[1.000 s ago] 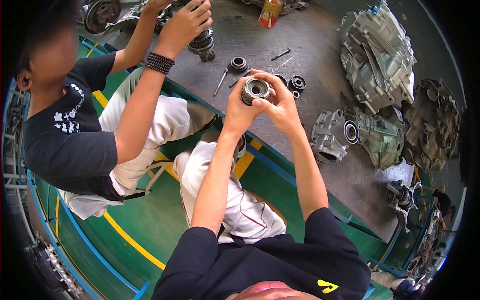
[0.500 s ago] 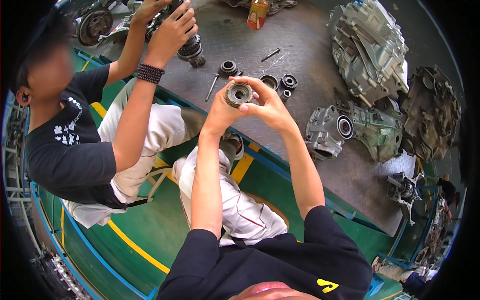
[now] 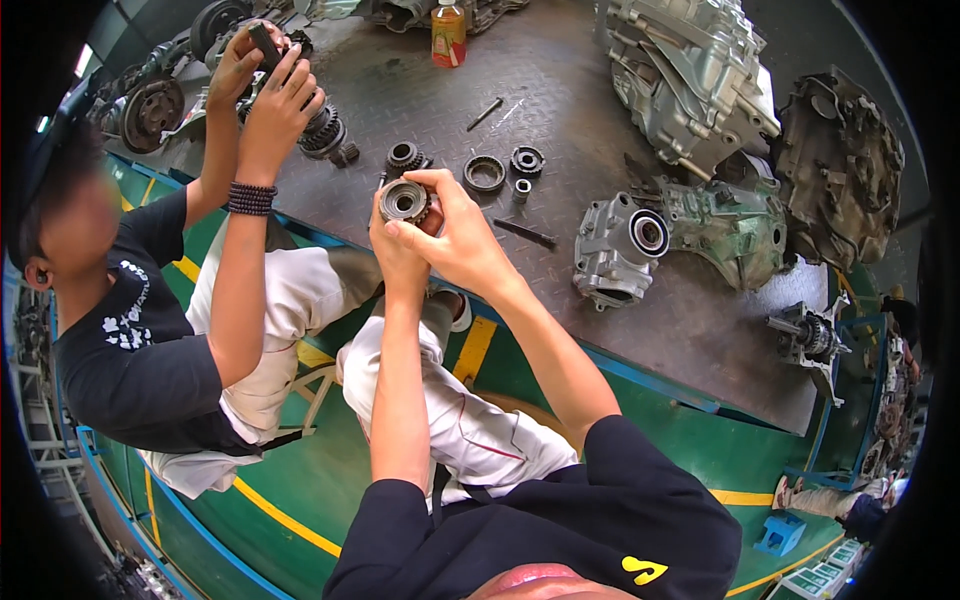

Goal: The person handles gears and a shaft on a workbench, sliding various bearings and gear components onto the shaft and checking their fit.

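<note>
A round metal gear [image 3: 405,202] with a hollow, stepped centre is held between my two hands above the near edge of the table. My left hand [image 3: 397,252] closes round its left and lower side. My right hand [image 3: 452,232] grips it from the right, with fingers over the far side and the thumb across the near side. Just beyond it lies a smaller dark gear [image 3: 404,156]. To the right are a toothed ring [image 3: 484,174], a dark hub [image 3: 527,160], a small sleeve [image 3: 522,190] and a dark rod [image 3: 525,234].
A co-worker's hands [image 3: 270,95] hold a dark block at the left, near a geared shaft [image 3: 325,135]. A bolt [image 3: 485,114] and an orange bottle [image 3: 448,35] stand farther back. Metal housings [image 3: 622,248] crowd the right, including a large silver casing [image 3: 690,80].
The whole view has shifted. The gear is still in both hands and has come closer to the small dark gear; the dark rod right of my hands now shows.
</note>
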`<state>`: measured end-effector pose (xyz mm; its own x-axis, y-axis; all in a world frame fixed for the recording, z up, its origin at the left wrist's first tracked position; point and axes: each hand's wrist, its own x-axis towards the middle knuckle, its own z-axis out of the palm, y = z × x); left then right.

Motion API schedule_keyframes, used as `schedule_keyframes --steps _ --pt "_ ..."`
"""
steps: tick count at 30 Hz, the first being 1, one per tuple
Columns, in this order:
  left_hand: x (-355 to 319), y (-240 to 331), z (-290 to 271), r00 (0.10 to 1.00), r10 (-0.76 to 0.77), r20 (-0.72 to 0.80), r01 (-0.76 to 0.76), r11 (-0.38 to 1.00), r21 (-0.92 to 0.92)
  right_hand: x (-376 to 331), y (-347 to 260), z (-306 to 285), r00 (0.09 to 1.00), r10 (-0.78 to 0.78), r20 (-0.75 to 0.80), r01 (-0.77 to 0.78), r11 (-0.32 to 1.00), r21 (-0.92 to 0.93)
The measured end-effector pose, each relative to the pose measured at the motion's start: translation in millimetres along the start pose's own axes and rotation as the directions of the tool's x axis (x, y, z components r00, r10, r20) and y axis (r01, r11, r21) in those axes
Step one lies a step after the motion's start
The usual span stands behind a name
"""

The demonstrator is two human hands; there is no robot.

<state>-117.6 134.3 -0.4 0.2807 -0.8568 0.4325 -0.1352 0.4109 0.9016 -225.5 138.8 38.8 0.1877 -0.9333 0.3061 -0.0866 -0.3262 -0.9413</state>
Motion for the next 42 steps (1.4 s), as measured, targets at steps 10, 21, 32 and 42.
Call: schedule_keyframes --steps 10,21,32,42 --pt "-1.6 6.8 3.5 0.983 -0.167 0.073 0.181 0.946 -0.269 -1.6 5.1 -14.1 0.987 -0.160 -0.014 0.158 0.984 -0.084" --pt "10.3 14.9 -19.6 0.920 -0.154 0.361 0.183 0.982 -0.047 17.4 20.5 -47.7 0.928 -0.165 0.334 0.127 0.983 0.133" --pt "13.9 3.0 -25.9 0.979 -0.134 0.156 0.157 0.977 -0.144 -9.7 27.2 -57.2 0.981 -0.013 -0.195 0.047 0.985 0.168" --pt "22.8 -20.8 -40.5 0.959 -0.276 -0.059 0.224 0.870 -0.439 41.4 48.4 -112.3 0.870 -0.333 -0.363 -0.069 0.647 -0.760"
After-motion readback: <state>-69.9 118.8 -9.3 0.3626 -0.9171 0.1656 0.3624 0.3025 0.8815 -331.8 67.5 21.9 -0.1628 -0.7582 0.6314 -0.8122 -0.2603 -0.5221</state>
